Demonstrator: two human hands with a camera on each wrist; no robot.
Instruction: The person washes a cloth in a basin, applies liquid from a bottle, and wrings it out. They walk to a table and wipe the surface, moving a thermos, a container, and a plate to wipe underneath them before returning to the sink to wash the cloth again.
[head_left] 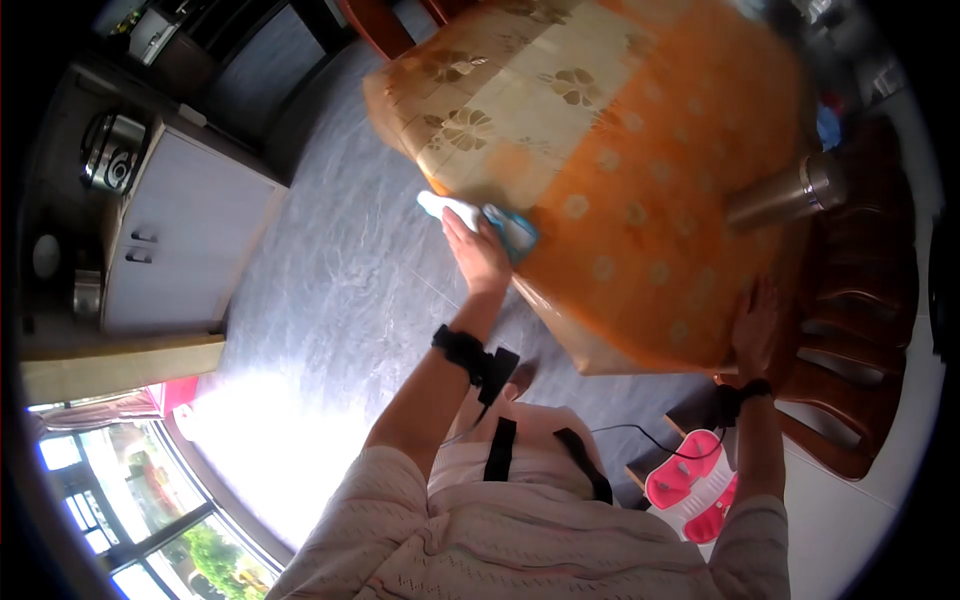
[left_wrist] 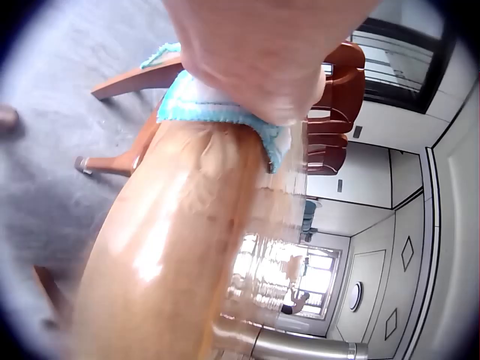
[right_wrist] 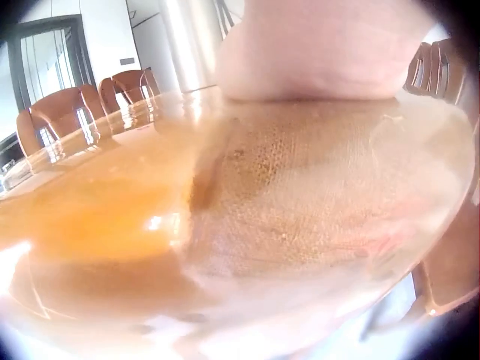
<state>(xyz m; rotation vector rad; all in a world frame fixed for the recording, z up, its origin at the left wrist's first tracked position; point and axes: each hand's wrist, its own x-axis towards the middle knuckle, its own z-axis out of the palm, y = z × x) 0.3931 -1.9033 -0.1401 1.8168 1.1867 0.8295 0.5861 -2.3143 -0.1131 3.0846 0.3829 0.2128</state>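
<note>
My left hand (head_left: 478, 252) grips a white cloth (head_left: 460, 210) with turquoise edging at the near left edge of a table. In the left wrist view the cloth (left_wrist: 196, 101) lies under the hand, partly on the glossy cover, with another bit of it out past the edge. The table (head_left: 640, 190) wears a patterned orange and cream cover under a shiny clear layer. On the right part of the tabletop, close to the near corner, my right hand (head_left: 757, 325) rests with its fingers extended. Only its heel (right_wrist: 315, 75) shows in the right wrist view.
A steel flask (head_left: 785, 197) stands on the table beyond my right hand. Brown wooden chairs (head_left: 850, 370) line the right side. A pink and white plastic item (head_left: 690, 485) is low by my right arm. White cabinets (head_left: 190, 230) stand across the grey floor.
</note>
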